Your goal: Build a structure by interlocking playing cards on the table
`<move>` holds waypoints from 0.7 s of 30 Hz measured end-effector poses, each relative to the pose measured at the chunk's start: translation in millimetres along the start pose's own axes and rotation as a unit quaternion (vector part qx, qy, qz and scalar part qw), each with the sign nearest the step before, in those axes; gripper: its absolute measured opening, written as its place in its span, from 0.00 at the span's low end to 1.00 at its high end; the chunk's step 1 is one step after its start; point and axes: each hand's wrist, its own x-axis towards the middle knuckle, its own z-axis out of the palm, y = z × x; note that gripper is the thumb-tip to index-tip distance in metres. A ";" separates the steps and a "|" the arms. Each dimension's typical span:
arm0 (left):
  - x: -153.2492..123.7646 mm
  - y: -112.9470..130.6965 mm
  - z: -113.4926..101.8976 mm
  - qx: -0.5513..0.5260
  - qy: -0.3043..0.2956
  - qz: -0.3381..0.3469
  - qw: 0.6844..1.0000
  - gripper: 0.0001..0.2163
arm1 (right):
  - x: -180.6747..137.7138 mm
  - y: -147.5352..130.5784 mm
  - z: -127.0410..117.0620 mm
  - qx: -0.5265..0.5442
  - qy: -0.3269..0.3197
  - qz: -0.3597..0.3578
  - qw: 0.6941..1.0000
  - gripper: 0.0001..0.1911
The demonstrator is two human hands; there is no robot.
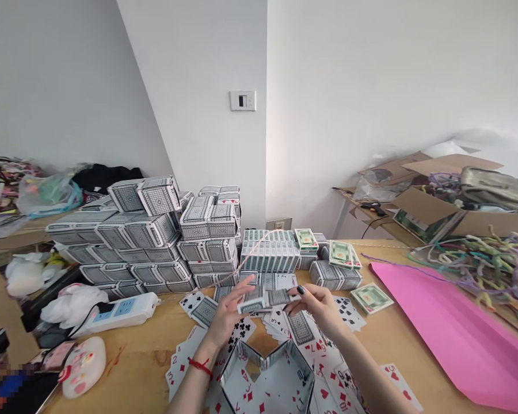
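Both my hands hold a small folded piece of playing cards (276,297) with grey patterned backs, raised over the table. My left hand (229,306) grips its left end, with fingers stretched along the far side. My right hand (315,305), with a dark-painted nail showing, pinches its right end between thumb and fingers. Nearer me stands a heart-shaped wall of folded cards (225,374), with face-up cards visible inside it. Loose playing cards (328,385) lie scattered beneath and around both hands.
Stacked card-made blocks (155,238) rise at the back left, beside a row of card boxes (270,253). Green card boxes (372,298) lie right of my hands. A pink sheet (449,333) covers the right side. A power strip (121,310) lies left.
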 end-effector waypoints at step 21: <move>5.3 -35.6 -9.5 0.024 -0.023 -0.073 0.997 0.22 | 12.1 46.4 -1.8 -0.082 0.031 0.117 0.989 0.20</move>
